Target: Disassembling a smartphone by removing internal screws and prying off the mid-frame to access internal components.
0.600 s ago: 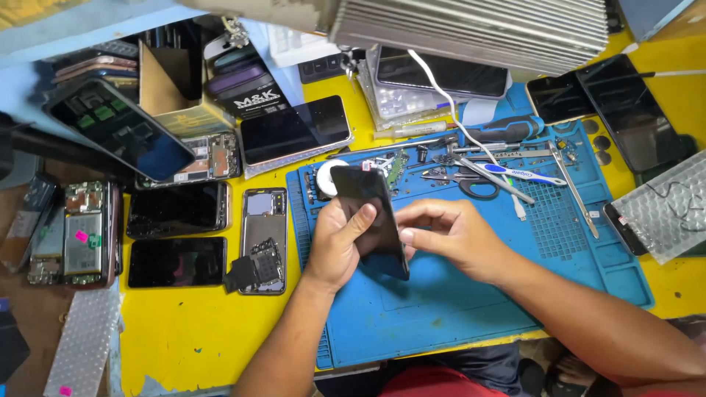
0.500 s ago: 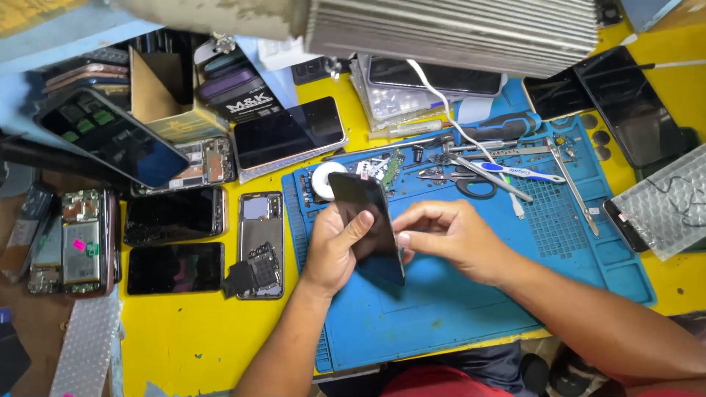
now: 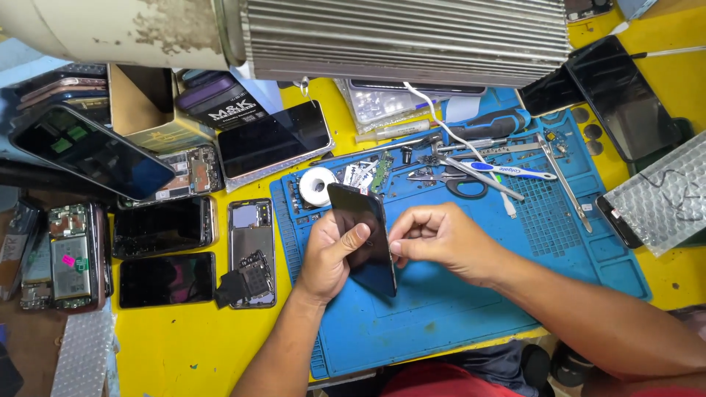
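Blue silicone repair mat [image 3: 471, 309] sits on a yellow table [image 3: 169, 345], and both hands are over the middle of it working on a black phone screen [image 3: 362, 239]. Left hand [image 3: 332, 254] is wrapped around the panel from the left side, thumb pressed flat on the dark glass, so it's got a proper grip on it. Right hand [image 3: 441, 239] is closed into a pinch at the panel's right edge, fingertips touching the rim; can't tell if there's anything tiny held between them. The panel is tilted a bit, raised just above the mat.

Right behind the screen there's a white tape roll [image 3: 318, 185] lying on the mat. Further right on the mat: scissors [image 3: 460, 184], a toothbrush with a blue and white handle [image 3: 507, 170], and tweezers [image 3: 562, 180] near the far edge. A screwdriver with a blue and black handle [image 3: 485, 123] lies along the top of the mat.

Left of the mat, just beside it, an opened phone frame [image 3: 252, 250] lies flat with its insides showing, plus a few dark screens [image 3: 163, 279] on the table.
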